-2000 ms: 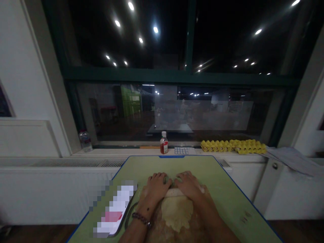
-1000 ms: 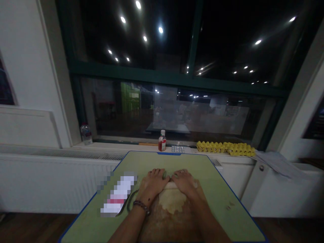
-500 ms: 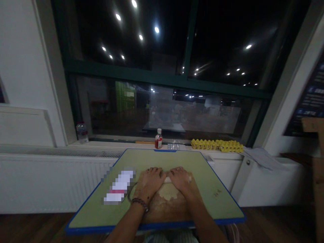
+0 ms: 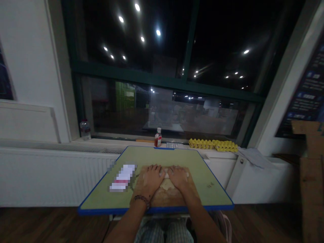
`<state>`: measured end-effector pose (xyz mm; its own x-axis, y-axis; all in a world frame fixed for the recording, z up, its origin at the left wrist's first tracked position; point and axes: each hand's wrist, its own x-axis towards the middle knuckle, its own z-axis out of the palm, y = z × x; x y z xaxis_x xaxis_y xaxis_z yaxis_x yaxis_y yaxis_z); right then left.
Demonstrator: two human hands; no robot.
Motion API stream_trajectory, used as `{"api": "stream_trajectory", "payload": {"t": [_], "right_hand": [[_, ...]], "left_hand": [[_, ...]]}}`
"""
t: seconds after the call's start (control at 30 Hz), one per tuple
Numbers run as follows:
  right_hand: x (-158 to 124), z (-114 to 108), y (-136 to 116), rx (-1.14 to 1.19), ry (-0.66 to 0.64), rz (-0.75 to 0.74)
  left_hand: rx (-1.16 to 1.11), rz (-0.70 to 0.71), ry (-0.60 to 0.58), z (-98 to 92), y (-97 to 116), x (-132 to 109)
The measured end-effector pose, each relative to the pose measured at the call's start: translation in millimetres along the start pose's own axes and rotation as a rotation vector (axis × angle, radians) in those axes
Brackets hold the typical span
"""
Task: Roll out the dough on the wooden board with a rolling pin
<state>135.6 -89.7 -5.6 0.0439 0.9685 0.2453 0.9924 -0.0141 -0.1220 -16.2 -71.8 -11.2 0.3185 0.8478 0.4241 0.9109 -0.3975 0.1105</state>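
A pale rolling pin (image 4: pixel 166 175) lies crosswise over a flat sheet of dough (image 4: pixel 167 184) on a wooden board (image 4: pixel 165 201). My left hand (image 4: pixel 153 179), with a beaded bracelet at the wrist, rests over the pin's left part, fingers draped forward. On the right part lies my right hand (image 4: pixel 178 177), palm down and curved over it. Both thumbs point inward near the pin's middle. Much of the pin and the far part of the dough are hidden under the hands.
The board lies on a green table (image 4: pixel 207 199) with a blue rim. A pixelated phone-like object (image 4: pixel 123 178) is at the left. On the windowsill stand a small red-labelled bottle (image 4: pixel 158 138), yellow egg trays (image 4: pixel 213 145) and a clear bottle (image 4: pixel 85 130).
The rolling pin and both hands have come slightly toward me over the board, and less dough shows on the near side. The camera view has also shifted.
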Motion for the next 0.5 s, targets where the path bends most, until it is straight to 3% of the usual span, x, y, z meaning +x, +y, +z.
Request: {"api": "stream_trajectory", "payload": {"t": [0.13, 0.5], "right_hand": [[-7, -4, -2, 0.014, 0.0, 0.026], [-4, 0, -1, -0.029, 0.031, 0.042]], "left_hand": [[-0.02, 0.005, 0.052, -1.6, 3, -6], [-0.028, 0.008, 0.017, -14.9, 7, -10]]}}
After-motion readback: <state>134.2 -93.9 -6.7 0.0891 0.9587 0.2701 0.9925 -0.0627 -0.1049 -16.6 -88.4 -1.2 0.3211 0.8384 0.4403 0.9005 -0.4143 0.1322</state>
